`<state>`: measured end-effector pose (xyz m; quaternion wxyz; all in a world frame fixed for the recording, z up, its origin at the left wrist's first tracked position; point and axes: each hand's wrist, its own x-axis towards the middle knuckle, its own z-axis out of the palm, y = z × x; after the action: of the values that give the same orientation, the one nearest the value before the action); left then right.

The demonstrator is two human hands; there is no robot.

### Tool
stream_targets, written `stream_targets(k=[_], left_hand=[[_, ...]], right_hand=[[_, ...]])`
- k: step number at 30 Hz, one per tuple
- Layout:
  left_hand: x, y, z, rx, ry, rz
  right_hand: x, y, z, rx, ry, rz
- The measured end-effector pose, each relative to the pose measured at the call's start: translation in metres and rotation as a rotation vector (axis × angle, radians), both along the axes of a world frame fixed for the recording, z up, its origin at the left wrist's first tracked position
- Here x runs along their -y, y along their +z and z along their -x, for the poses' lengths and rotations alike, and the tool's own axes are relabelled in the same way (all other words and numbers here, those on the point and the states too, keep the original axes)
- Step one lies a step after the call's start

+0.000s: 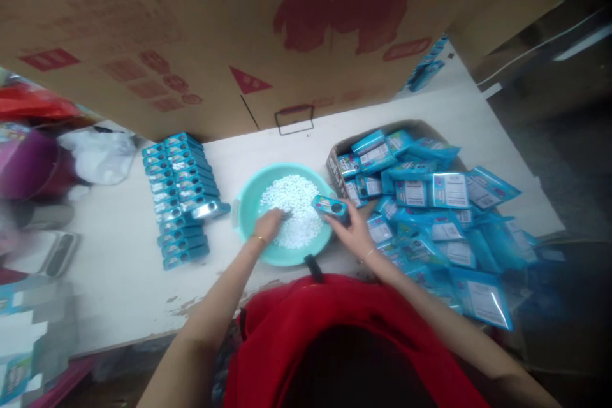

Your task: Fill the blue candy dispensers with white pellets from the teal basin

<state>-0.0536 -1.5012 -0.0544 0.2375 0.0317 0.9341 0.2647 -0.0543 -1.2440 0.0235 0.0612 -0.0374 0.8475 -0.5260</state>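
A turquoise plastic basin (248, 197) stands in front of me, with a heap of small white pieces (294, 197) in it. My left hand (268, 224) reaches in over the basin's left side, fingers drawn together at the edge of the heap. What they hold, if anything, is too small to make out. On the right, my right hand (352, 229) grips a small blue box (329, 206) with a dark round hole in its face, tilted above the basin's right rim.
Left of the basin, similar blue boxes (184, 188) stand in two rows. A cardboard carton (335, 169) at the right overflows with blue packets (414, 194), several spilling toward the table edge. A large printed cardboard box (201, 44) walls off the back. White cloth (98, 153) lies far left.
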Motion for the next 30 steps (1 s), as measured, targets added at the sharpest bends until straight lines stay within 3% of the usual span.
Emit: stream_targets(k=[3,7,10,13,16,18,25,28,30], left_hand=[[-0.023,-0.015,-0.006,-0.012,0.004,-0.128],[-0.019,-0.003,-0.009,-0.017,0.011,-0.266],[0.004,0.03,-0.009,-0.067,0.006,-0.353],[0.025,0.081,-0.007,-0.137,-0.049,-0.389],[0.03,0.132,-0.001,-0.162,-0.157,-0.307],[0.024,0.159,0.005,-0.169,-0.242,-0.194],[-0.034,0.222,0.013,-0.111,-0.483,0.435],[-0.049,0.243,0.009,-0.154,-0.525,0.52],[-0.043,0.241,0.01,-0.189,-0.511,0.515]], right_hand=[[0.002,0.0,0.0,0.015,-0.048,0.052],[0.001,-0.003,0.0,0.02,-0.066,0.067],[0.0,-0.006,0.002,-0.006,-0.047,0.045],[0.001,-0.007,0.004,-0.092,0.019,-0.04],[0.007,-0.007,0.003,-0.176,0.146,-0.156],[0.013,-0.006,0.002,-0.21,0.234,-0.2],[0.024,-0.012,-0.002,-0.293,0.326,-0.232],[0.023,-0.017,-0.001,-0.309,0.308,-0.206],[0.021,-0.019,0.0,-0.313,0.285,-0.189]])
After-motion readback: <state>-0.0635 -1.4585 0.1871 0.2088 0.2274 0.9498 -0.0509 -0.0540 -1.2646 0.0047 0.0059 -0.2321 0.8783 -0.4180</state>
